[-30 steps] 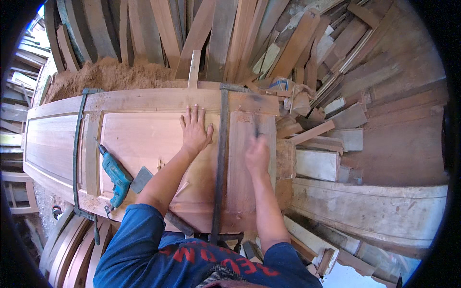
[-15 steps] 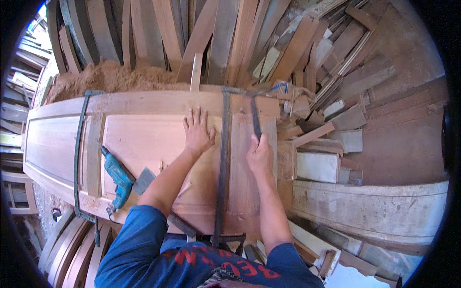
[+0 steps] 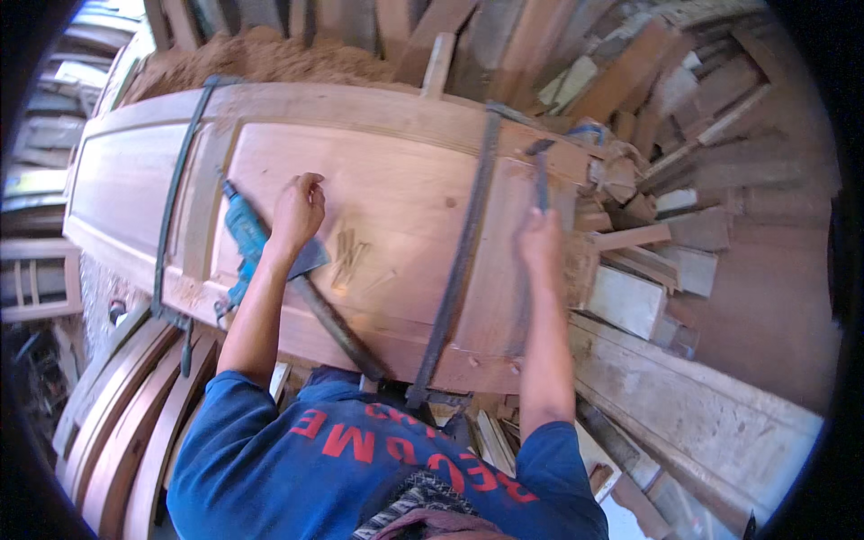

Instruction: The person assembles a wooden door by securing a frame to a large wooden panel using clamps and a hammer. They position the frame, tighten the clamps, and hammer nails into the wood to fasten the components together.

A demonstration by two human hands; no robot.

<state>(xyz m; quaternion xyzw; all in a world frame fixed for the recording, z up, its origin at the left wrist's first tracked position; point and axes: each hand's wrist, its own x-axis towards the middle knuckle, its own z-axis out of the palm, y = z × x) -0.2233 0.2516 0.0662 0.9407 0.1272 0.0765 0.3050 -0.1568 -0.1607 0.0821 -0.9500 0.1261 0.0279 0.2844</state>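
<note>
A panelled wooden door (image 3: 396, 193) lies flat before me, with metal bar clamps across it. My right hand (image 3: 540, 236) is closed round the handle of a hammer (image 3: 541, 175), over the door's right end. My left hand (image 3: 301, 211) hovers over the large panel near a teal power drill (image 3: 245, 225), its fingers curled in; whether it holds anything small does not show. Under my left wrist lies a tool with a flat grey square head (image 3: 310, 258) and a long dark handle. Thin wooden slivers (image 3: 349, 256) lie beside it.
The left clamp (image 3: 180, 193) and right clamp (image 3: 468, 243) cross the door. Sawdust (image 3: 261, 58) is heaped along its far edge, with upright boards behind. Offcuts (image 3: 630, 236) and a long pale plank (image 3: 684, 387) lie at right. Curved wood pieces (image 3: 126, 414) stand at near left.
My left hand has lifted off the panel and swung left towards the drill, its spread fingers now curled. The right hand still holds the hammer. The whole view has shifted, uncovering the slivers.
</note>
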